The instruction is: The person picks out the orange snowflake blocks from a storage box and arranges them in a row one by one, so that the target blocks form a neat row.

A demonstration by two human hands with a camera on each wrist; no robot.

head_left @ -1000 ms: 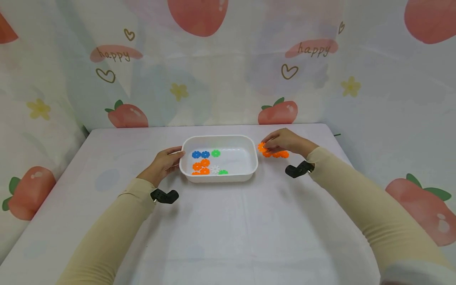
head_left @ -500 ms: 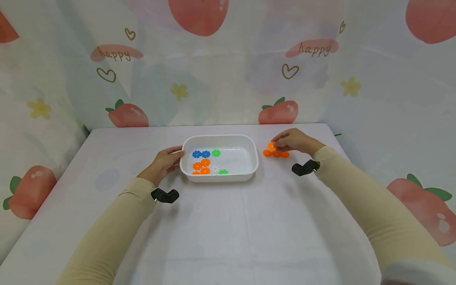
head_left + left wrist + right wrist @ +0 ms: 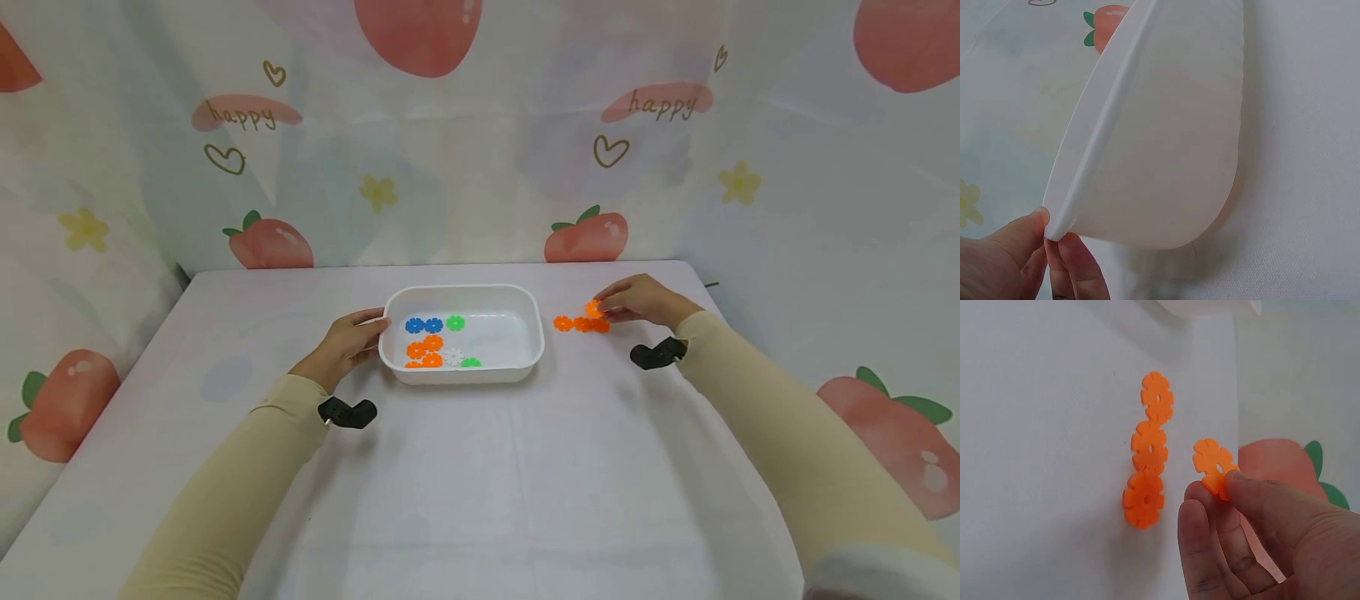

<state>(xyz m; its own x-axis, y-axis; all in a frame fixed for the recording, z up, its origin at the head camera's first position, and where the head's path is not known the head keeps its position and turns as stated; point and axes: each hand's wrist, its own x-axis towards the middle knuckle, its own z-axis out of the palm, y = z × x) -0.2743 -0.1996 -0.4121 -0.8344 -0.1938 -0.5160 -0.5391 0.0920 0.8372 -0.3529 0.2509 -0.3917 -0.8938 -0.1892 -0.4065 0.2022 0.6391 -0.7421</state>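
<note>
My left hand (image 3: 351,340) pinches the left rim of a white plastic tray (image 3: 465,376), thumb over the edge and fingers beneath it in the left wrist view. Between thumb and fingers of my right hand (image 3: 641,302) is an orange snowflake-shaped building disc (image 3: 1213,464), notched round its edge with a hole at its centre. Beside that hand, a short row of orange discs (image 3: 1149,447) lies on the table, right of the tray. The lowest one in the right wrist view (image 3: 1144,500) appears doubled, one disc overlapping another.
Inside the tray lie two blue discs (image 3: 424,325), a green disc (image 3: 455,322), several orange discs (image 3: 424,350), a white disc (image 3: 453,357) and another green disc (image 3: 470,362) by the front wall. A white cloth covers the table (image 3: 465,483); a printed curtain (image 3: 480,167) hangs behind.
My right hand has moved right along the orange row, carrying the pinched disc away from the tray; the leftmost discs now show uncovered. My left hand and the tray have stayed put.
</note>
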